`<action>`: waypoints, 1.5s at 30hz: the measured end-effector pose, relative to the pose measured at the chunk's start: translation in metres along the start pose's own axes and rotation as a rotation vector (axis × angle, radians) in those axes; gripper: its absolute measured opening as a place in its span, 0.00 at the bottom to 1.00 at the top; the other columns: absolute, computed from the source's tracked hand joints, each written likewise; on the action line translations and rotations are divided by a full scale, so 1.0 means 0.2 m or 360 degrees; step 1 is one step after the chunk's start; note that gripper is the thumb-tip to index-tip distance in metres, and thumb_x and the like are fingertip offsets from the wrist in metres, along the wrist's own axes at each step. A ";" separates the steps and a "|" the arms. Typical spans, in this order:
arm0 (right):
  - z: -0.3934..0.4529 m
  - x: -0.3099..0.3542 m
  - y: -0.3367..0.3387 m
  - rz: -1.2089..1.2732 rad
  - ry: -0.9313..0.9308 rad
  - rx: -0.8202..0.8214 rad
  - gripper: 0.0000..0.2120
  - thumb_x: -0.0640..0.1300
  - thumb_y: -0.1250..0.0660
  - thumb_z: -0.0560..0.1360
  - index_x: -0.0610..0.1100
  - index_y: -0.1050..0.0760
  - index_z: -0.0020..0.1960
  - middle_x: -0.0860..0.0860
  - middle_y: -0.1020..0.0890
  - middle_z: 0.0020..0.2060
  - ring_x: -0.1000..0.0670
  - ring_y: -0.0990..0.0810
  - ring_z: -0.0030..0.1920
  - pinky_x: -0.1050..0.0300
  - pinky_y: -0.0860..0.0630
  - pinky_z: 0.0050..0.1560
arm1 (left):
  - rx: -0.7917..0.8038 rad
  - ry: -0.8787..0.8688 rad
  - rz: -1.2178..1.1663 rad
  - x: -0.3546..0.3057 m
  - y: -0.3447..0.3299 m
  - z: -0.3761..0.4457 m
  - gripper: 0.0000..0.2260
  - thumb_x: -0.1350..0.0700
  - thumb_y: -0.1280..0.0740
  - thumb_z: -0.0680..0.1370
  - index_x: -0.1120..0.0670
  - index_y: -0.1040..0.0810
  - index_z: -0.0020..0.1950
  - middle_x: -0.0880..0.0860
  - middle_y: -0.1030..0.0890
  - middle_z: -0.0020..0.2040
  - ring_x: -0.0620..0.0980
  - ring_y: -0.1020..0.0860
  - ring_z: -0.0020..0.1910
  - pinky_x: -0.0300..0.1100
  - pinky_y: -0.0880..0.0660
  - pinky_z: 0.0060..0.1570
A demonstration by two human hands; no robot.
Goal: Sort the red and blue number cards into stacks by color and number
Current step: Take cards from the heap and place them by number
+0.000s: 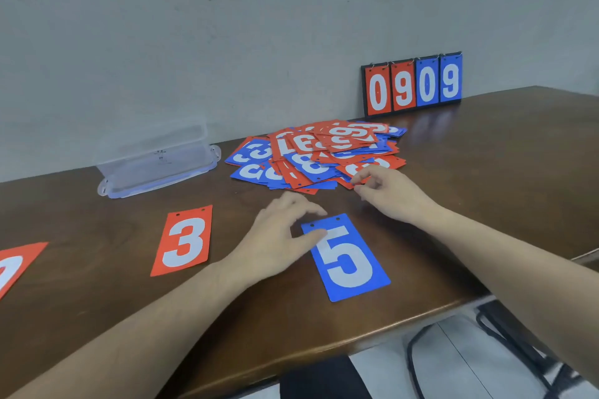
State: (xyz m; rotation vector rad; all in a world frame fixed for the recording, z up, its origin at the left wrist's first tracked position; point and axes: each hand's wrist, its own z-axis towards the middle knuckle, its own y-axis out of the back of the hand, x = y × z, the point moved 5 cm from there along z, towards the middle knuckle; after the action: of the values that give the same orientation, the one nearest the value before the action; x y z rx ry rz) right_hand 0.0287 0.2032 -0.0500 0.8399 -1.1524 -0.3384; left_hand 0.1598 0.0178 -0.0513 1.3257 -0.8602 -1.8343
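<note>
Left hand (278, 236) rests fingers loosely spread on the top-left corner of the blue 5 card (346, 257), which lies flat near the table's (486, 188) near edge; thumb and forefinger touch it, not clearly pinching. Right hand (385, 191) reaches into the near-right edge of the unsorted pile (317, 152), thumb and forefinger pinching the corner of a red card (348, 183) there. The red 3 card (184, 241) sits alone to the left, well apart from the 5. Another red card (14, 266) at far left is cut by the frame.

Step in hand, by my read: place the 5, pull the next card. To do it well: let go of the 5 square to the 3, leave room between stacks, lift only one card from the pile by its corner so the neighbours don't drag along, and read the digit before carrying.

Hard to tell: the number on the pinched red card is covered by fingers and overlapping cards. The far-left card's digit is cropped, maybe 0 or 9. Most pile cards overlap, counts unreadable. A clear plastic box (155, 165) sits far left of the pile, contents not discernible. A flip scoreboard (413, 86) reading 0909 stands against the wall.
</note>
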 end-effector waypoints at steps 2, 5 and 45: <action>-0.01 0.00 0.00 0.0006 0.0009 -0.0009 0.04 0.49 0.35 0.80 0.55 0.23 0.53 0.53 0.17 0.43 0.54 0.20 0.46 0.57 0.24 0.45 | 0.0232 -0.0180 0.0034 -0.04 -0.04 -0.03 0.21 0.36 0.33 0.75 0.38 0.25 0.67 0.36 0.29 0.68 0.35 0.35 0.69 0.49 0.38 0.71; -0.02 0.00 0.00 0.0016 0.0012 -0.0006 0.04 0.49 0.36 0.80 0.56 0.22 0.51 0.55 0.17 0.43 0.55 0.20 0.46 0.57 0.24 0.45 | 0.0471 -0.0323 0.0183 -0.10 -0.12 -0.08 0.23 0.34 0.35 0.76 0.36 0.29 0.71 0.36 0.34 0.75 0.34 0.42 0.74 0.48 0.46 0.75; 0.78 -0.12 -0.08 -0.0743 0.0073 -0.0087 0.28 0.61 0.51 0.83 0.53 0.44 0.81 0.52 0.39 0.79 0.47 0.46 0.80 0.41 0.48 0.78 | -0.0321 0.0116 0.0405 0.35 -0.02 0.92 0.16 0.48 0.38 0.82 0.49 0.26 0.68 0.47 0.24 0.68 0.48 0.26 0.67 0.47 0.28 0.63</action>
State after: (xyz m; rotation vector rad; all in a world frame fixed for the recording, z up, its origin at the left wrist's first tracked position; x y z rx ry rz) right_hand -0.1181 0.1451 -0.0539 1.0607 -0.8913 -0.7270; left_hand -0.0335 -0.0193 -0.0416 1.0965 -0.7465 -1.6183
